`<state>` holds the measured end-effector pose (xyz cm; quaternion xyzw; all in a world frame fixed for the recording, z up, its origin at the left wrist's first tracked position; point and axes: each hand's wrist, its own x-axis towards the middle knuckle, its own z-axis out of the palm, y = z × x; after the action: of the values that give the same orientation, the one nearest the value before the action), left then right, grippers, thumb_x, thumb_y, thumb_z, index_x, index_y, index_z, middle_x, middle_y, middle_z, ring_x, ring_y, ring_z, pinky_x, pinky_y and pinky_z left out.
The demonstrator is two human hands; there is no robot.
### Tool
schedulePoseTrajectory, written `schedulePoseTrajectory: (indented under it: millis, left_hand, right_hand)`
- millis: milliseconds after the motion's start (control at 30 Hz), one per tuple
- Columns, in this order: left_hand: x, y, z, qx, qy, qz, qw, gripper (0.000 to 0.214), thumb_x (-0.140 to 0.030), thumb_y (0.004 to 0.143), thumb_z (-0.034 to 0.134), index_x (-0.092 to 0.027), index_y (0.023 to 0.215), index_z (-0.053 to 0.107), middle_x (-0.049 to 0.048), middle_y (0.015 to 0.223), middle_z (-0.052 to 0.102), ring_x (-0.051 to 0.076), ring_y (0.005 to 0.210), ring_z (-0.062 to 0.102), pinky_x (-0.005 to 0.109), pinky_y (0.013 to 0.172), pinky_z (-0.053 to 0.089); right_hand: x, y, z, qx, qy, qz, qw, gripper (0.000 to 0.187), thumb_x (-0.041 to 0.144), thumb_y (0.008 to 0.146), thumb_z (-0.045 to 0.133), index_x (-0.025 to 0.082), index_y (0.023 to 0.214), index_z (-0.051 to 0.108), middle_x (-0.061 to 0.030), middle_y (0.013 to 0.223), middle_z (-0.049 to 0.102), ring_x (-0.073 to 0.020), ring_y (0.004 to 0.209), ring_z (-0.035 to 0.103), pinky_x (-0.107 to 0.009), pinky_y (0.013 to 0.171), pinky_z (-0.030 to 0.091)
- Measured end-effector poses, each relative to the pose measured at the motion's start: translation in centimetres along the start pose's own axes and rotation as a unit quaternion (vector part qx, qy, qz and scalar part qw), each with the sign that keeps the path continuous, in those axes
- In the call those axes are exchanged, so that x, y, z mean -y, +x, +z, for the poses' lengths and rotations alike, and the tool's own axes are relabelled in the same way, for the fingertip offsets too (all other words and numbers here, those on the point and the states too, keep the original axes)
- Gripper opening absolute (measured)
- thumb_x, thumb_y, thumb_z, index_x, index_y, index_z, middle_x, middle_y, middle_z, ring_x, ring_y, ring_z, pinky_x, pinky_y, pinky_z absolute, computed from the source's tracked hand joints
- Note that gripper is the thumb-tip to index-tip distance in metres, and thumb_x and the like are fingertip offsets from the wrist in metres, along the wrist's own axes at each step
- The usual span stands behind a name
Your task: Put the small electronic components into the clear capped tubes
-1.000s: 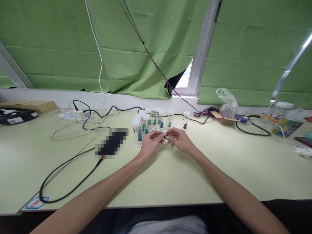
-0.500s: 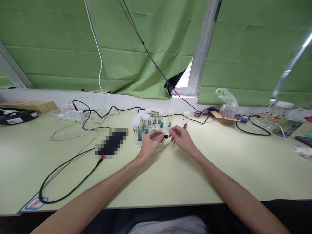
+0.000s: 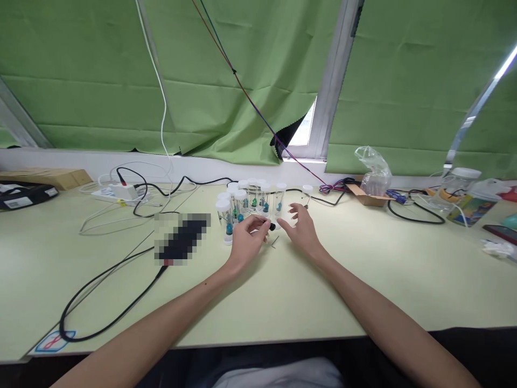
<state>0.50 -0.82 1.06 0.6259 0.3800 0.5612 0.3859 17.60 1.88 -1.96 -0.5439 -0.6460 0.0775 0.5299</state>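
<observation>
Pinched in the fingertips of my left hand [image 3: 249,237] is a small black round part [image 3: 272,227], too small to name. My right hand [image 3: 302,229] is open just to the right of it, its thumb and fingers apart with nothing between them. On the table below the hands lies a thin bent metal piece [image 3: 275,242]. Behind my left hand several clear tubes with white caps stand grouped, such as the front tube [image 3: 224,220], with blue or green pieces inside. A separate capped tube [image 3: 307,195] stands just beyond my right fingers.
A pixelated dark object [image 3: 183,238] with a black cable lies on the left. Farther back is a white power strip [image 3: 121,192]. At the back right are a cardboard box [image 3: 368,198] with a plastic bag, a clear jar [image 3: 458,188] and a coloured container [image 3: 473,207].
My right hand has come away from the black part, moved right and opened. The left hand keeps the part in its fingertips. The view has shifted slightly.
</observation>
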Motion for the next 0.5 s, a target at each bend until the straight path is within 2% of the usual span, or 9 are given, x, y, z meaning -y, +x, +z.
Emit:
schedulePoseTrajectory:
  millis: [300,500]
  left_hand:
    - [0.2,-0.1,0.0,-0.002,0.029,0.026,0.999,0.024,-0.041,0.081,0.064,-0.017,0.085,0.064,0.0038,0.076,0.063,0.014,0.064,0.058,0.025,0.053,0.049]
    - [0.2,-0.2,0.1,-0.004,0.033,0.027,0.999,0.025,-0.042,0.080,0.064,-0.017,0.086,0.064,0.0052,0.081,0.065,0.014,0.065,0.058,0.025,0.052,0.049]
  right_hand:
    - [-0.5,-0.1,0.9,0.091,0.000,-0.008,0.996,0.050,0.036,0.085,0.060,0.020,0.129,0.044,-0.0114,0.117,0.063,-0.0255,0.098,0.054,-0.039,0.078,0.047]
    - [-1.2,-0.1,1.4,0.127,-0.003,-0.012,0.992,0.049,0.031,0.085,0.058,0.021,0.131,0.044,-0.0098,0.115,0.064,-0.0244,0.099,0.053,-0.040,0.082,0.047]
